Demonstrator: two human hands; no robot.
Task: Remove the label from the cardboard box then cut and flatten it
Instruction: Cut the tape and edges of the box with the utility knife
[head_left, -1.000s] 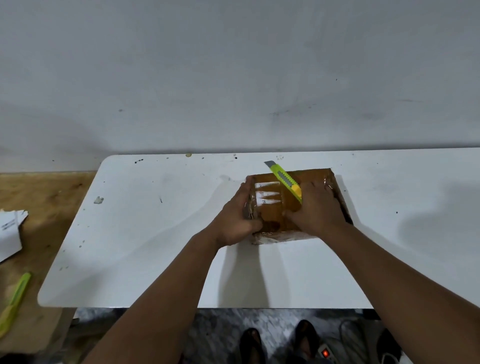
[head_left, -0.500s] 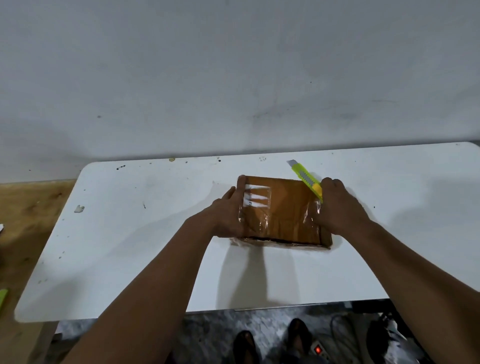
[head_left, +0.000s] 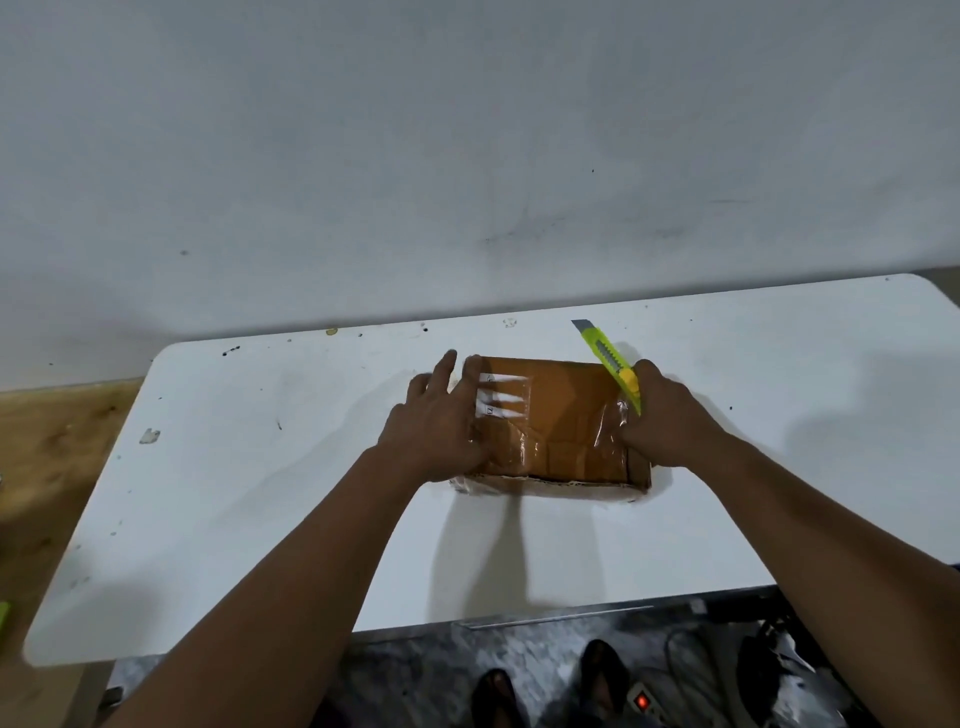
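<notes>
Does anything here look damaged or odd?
Yes. The white label on the cardboard box is torn into ragged strips, and loose clear wrap crinkles near the right hand, which holds a utility knife with its blade out.

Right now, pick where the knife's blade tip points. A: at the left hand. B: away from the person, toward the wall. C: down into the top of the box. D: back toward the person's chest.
B: the right hand grips the yellow-green utility knife at the right edge of the cardboard box, and its blade tip rises past the box's far edge toward the wall, clear of the cardboard.
</notes>
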